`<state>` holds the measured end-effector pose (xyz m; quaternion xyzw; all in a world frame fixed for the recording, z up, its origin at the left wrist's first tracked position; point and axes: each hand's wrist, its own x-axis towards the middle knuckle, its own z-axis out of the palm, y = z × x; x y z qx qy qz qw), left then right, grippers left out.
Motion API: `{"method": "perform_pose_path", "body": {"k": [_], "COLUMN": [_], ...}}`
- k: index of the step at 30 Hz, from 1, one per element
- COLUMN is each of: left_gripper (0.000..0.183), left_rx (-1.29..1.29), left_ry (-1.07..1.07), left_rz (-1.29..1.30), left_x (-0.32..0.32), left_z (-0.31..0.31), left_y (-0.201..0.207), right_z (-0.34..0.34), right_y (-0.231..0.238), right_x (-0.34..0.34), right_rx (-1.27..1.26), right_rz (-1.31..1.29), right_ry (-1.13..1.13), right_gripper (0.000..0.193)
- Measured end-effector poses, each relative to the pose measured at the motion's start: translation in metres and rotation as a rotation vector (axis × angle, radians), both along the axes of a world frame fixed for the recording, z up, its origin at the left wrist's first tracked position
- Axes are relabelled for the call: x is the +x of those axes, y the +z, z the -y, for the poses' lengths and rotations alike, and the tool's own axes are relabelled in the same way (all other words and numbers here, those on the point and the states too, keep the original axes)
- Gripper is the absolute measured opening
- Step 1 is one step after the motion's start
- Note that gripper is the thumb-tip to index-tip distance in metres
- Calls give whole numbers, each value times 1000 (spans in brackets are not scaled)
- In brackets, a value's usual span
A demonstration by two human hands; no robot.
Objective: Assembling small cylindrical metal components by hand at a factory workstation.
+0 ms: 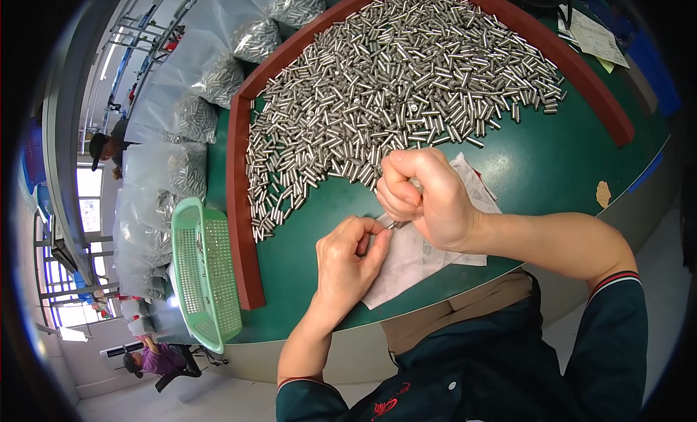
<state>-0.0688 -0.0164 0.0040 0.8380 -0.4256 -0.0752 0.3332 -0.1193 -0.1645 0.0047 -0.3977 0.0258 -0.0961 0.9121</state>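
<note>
My left hand [347, 258] pinches a small metal pin [393, 225] between thumb and fingertips, its end poking out toward my other hand. Just to the right and a little higher, my right hand [434, 198] is curled into a fist close to that pin. Whatever the fist grips is hidden by the fingers. Below both hands lies a crumpled whitish cloth or paper [408, 271] on the green tabletop [330, 204]. A broad heap of shiny cylindrical metal pins [392, 80] spreads across the table beyond my hands.
A dark red wooden border [238, 197] encloses the heap on the left, back and right. Left of it stands a light green perforated basket [223, 306]. Clear plastic bags of pins [194, 118] line the left side. Papers [592, 37] lie back right; two people are farther off left.
</note>
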Motion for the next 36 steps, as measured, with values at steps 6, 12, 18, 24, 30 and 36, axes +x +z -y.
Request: {"method": "perform_pose_path", "body": {"k": [6,12,18,24,30,36], "left_gripper": [10,10,10,10,10,12], "left_rx": [5,38,51,29,34,90], "left_ry": [6,43,14,0,34,61], "left_rz": [-13,-68,-69,-112,-143,-146], "left_x": [0,-2,-1,1,-1,-1], "left_z": [1,1,1,0,2,4], "left_y": [-1,3,7,5,2,5], "right_z": [0,-4,-12,-15,-13,17], "right_y": [-1,0,8,6,6,12], "right_x": [0,0,-5,1,3,8], "right_rx": [4,-37,-233,-377,-231,101], "right_rz": [-4,17,62,133,83,58], "right_ry": [4,-11,-46,-176,-149,-98], "right_gripper": [35,36,36,33,32,33]}}
